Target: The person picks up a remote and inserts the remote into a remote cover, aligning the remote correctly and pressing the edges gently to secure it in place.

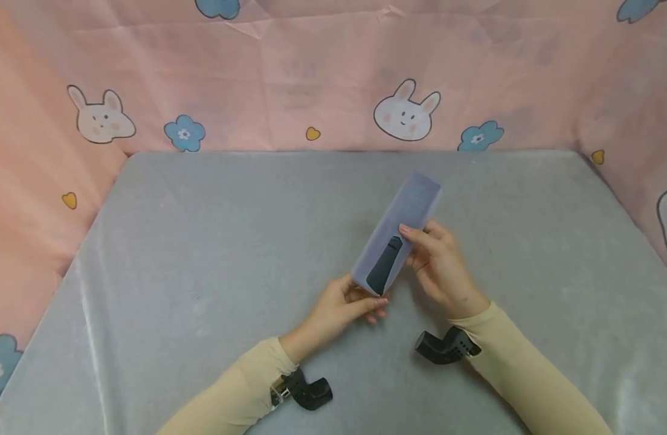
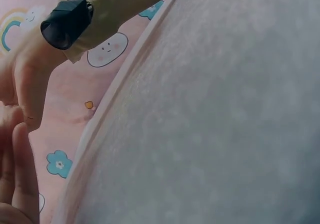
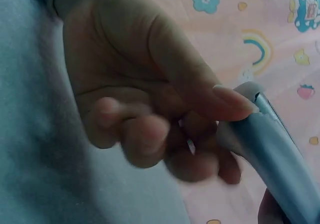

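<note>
A long, slim lavender box (image 1: 412, 202) is held at a slant above the table, its far end leaning right. A dark tapered shape (image 1: 385, 266) shows on the near half of its face; I cannot tell whether it is printed or a cut-out. My right hand (image 1: 442, 272) grips the right edge, thumb on the face and fingers behind. At the near end my left hand (image 1: 339, 305) holds the box between thumb and fingers. The right wrist view shows the left thumb on the end of the box (image 3: 280, 154). In the left wrist view the box is out of sight.
A grey cloth-covered table (image 1: 203, 241) lies beneath both hands. Pink curtain (image 1: 312, 72) with rabbits and flowers hangs along its back and sides. Black wrist cameras (image 1: 312, 393) sit under both cuffs, close to the tabletop.
</note>
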Tool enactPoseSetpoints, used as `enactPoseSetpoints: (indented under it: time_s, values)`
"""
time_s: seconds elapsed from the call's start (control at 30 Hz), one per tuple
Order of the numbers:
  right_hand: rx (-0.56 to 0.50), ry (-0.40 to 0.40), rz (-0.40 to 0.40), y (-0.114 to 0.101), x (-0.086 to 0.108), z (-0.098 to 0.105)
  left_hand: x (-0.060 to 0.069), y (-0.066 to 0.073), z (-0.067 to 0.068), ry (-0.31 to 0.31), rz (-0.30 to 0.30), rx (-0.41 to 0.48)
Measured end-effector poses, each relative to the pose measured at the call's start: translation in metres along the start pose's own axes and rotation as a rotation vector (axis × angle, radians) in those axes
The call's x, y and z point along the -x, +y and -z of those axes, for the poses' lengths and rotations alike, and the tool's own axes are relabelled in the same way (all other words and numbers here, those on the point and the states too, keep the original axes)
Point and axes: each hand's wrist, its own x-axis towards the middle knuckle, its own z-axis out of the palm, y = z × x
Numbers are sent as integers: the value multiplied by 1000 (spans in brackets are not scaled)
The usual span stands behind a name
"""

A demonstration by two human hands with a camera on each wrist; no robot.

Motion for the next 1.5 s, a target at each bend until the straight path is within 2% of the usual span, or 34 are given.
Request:
enactPoseSetpoints:
  time_s: [0.17, 0.3, 0.5, 0.7, 0.77, 0.97, 1.13, 1.23, 1.33, 1.43, 1.5]
  values:
    - [0, 17, -33, 6, 0, -1, 2, -2, 1, 26, -40, -25]
    - [38, 29, -83, 11, 0, -5, 5, -1, 1, 22, -76, 5]
    - [73, -6, -131, 17, 3, -11, 10, 3, -2, 25, -139, 9]
    - [94, -49, -159, 20, 8, -15, 15, 5, -10, 6, -134, 54]
    - [128, -11, -108, 20, 8, -16, 15, 5, -13, 12, -128, 83]
    - [264, 142, 151, 19, 6, -17, 18, 4, -21, 45, -103, 151]
    - [407, 236, 273, 15, 5, -13, 18, 3, -26, 59, -75, 204]
    - [449, 291, 357, 13, 3, -11, 17, 5, -27, 65, -71, 221]
    - [453, 307, 452, 11, 2, -10, 17, 6, -28, 59, -69, 229]
    - [450, 283, 545, 12, 2, -9, 16, 5, -28, 64, -76, 224]
    - [462, 267, 578, 12, 3, -9, 16, 4, -28, 68, -81, 215]
